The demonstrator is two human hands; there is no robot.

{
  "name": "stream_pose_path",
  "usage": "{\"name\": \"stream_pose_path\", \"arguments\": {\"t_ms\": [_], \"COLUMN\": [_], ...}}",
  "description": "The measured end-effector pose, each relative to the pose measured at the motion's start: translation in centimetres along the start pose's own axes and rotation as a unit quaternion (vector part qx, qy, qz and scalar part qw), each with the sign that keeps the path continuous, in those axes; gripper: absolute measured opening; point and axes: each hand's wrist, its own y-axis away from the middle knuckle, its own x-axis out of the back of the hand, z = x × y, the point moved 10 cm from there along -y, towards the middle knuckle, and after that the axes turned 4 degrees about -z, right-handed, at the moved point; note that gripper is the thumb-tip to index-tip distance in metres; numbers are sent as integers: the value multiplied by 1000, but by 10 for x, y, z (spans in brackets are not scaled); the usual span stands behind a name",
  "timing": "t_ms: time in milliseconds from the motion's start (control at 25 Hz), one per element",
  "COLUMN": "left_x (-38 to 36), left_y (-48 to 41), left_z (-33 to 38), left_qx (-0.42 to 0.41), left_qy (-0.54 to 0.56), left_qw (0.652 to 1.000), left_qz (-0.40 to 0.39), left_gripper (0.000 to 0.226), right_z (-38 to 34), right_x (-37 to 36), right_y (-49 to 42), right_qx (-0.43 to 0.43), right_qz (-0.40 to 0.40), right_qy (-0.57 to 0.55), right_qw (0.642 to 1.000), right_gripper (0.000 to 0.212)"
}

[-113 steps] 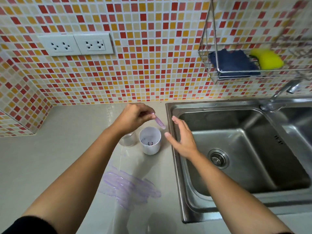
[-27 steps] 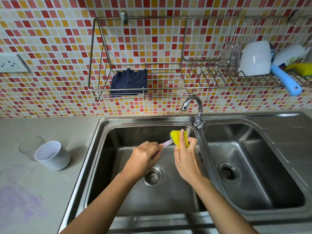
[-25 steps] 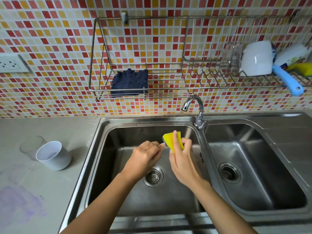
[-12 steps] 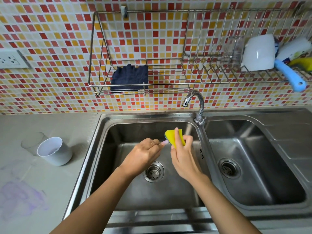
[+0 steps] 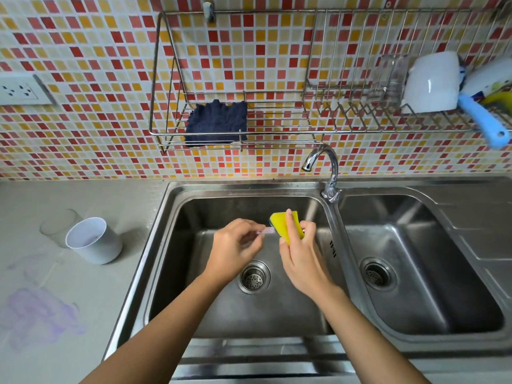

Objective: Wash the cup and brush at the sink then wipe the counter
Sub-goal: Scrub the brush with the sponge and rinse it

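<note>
Scrubbing is the step in hand: the left hand [image 5: 235, 245] pinches the thin pale-purple brush [image 5: 267, 231] by its handle. The right hand [image 5: 302, 259] grips a yellow sponge [image 5: 285, 224] against its far end, over the left basin of the sink [image 5: 182, 245]. No water shows at the faucet [image 5: 334, 170], so short strokes along the bristles, then a rinse, would likely suit. The white cup [image 5: 94, 241] stands on the counter [image 5: 133, 206] to the left, with a purple smear [image 5: 41, 317] nearer.
</note>
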Motion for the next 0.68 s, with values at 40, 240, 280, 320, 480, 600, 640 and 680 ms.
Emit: {"name": "stream_pose_path", "arguments": {"t_ms": [40, 240, 280, 320, 480, 600, 640, 680], "left_x": [-1, -8, -10, -12, -14, -16, -16, -18], "left_y": [2, 15, 17, 19, 14, 15, 16, 17], "left_z": [-7, -43, -49, -52, -49, -52, -55, -57], "left_qx": [46, 270, 296, 314, 329, 344, 354, 363], "left_qy": [22, 175, 200, 221, 245, 276, 291, 304], "left_qw": [999, 946, 933, 923, 912, 896, 888, 880], "left_qz": [2, 35, 37, 37, 30, 40, 44, 47], "left_gripper": [10, 7, 8, 8, 8, 7, 10, 13], "right_z": [1, 9, 13, 13, 4, 8, 6, 6], "right_x": [-1, -2, 0, 1, 2, 3, -1, -2], "right_y": [2, 3, 4, 4, -1, -3, -3, -2], "right_qx": [-13, -41, -62, -66, -30, -43, -28, -27], "right_qz": [2, 24, 34, 43, 54, 64, 59, 59], "right_qy": [-11, 25, 28, 37, 97, 104, 124, 132], "right_qw": [1000, 999, 997, 996, 993, 992, 990, 989], "right_gripper": [60, 62, 62, 61, 60, 62, 61, 62]}}
